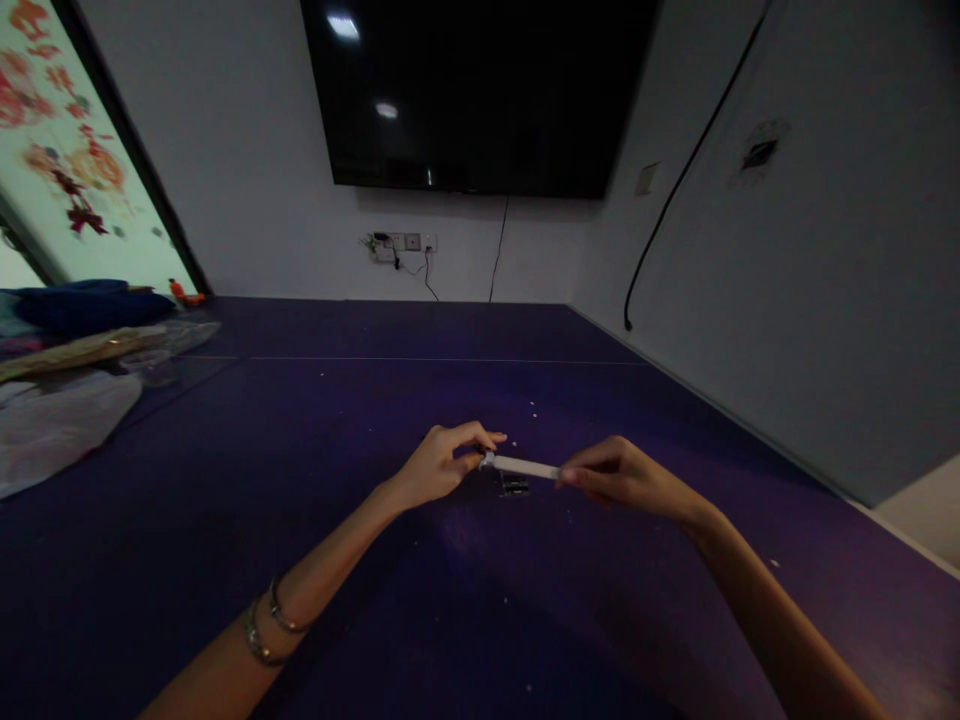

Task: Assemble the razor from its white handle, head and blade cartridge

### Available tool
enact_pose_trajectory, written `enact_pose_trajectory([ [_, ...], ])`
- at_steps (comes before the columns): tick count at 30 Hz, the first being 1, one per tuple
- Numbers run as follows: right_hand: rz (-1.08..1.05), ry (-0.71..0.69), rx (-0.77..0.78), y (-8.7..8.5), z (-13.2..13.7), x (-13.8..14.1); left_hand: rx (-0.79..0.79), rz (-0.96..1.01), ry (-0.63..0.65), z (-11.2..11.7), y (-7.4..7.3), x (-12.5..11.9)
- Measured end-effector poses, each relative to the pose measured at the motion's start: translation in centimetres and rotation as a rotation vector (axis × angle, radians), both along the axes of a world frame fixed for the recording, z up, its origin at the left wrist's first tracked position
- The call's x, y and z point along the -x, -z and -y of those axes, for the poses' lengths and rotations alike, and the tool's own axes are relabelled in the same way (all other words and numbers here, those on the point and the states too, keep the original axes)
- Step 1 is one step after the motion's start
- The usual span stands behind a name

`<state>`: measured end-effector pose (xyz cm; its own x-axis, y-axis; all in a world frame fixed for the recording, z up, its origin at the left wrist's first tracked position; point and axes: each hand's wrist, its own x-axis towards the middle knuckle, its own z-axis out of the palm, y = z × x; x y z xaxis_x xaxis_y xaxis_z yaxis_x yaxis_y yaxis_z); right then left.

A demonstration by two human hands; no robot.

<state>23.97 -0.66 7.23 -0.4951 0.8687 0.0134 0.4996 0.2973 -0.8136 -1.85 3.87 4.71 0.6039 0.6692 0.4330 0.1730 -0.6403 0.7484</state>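
Both my hands hold a thin white stick-like object (pixel 521 466) level above the dark purple table (pixel 360 560). My left hand (pixel 442 463) pinches its left end with thumb and fingers. My right hand (pixel 622 475) is closed on its right end. Just beneath the stick, a small dark object (pixel 514 487) lies on the table; I cannot make out what it is. Bracelets sit on my left wrist.
A large black screen (pixel 480 90) hangs on the far wall above a socket strip (pixel 401 243) with cables. Cloth, plastic bags and a long tan bundle (pixel 75 350) are piled at the table's left edge. A grey wall (pixel 787 300) borders the right side.
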Motion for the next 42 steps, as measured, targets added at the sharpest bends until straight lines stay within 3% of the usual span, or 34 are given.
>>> enact_pose_trajectory([
  [4, -0.015, -0.031, -0.008, 0.3, 0.1, 1.0, 0.011, -0.006, 0.032, 0.4, -0.4, -0.1],
  [10, -0.037, 0.003, -0.064, 0.3, -0.4, -0.6, 0.016, 0.04, -0.018, 0.3, -0.6, 0.3],
  [16, -0.082, -0.035, -0.062, 0.4, 0.3, 1.1, 0.05, 0.026, 0.006, 0.7, -0.9, -0.1],
  [23, -0.135, 0.13, -0.052, 1.2, -1.3, -1.5, 0.069, 0.125, -0.06, 0.4, -1.4, 0.5],
  [26, -0.355, 0.103, 0.077, 1.9, -0.6, -0.2, 0.07, 0.107, -0.105, 0.2, -1.2, 0.5],
  [30, -0.788, 0.088, 0.405, 3.2, 2.1, 4.8, 0.124, 0.096, -0.124, 0.1, -0.5, -0.1],
  [34, -0.996, 0.116, 0.629, 4.2, 4.5, 8.8, 0.177, 0.13, -0.132, 0.1, -0.1, -0.5],
  [42, -1.169, 0.182, 0.709, 4.6, 6.1, 10.6, 0.178, 0.142, -0.153, 0.4, 0.0, -1.0],
])
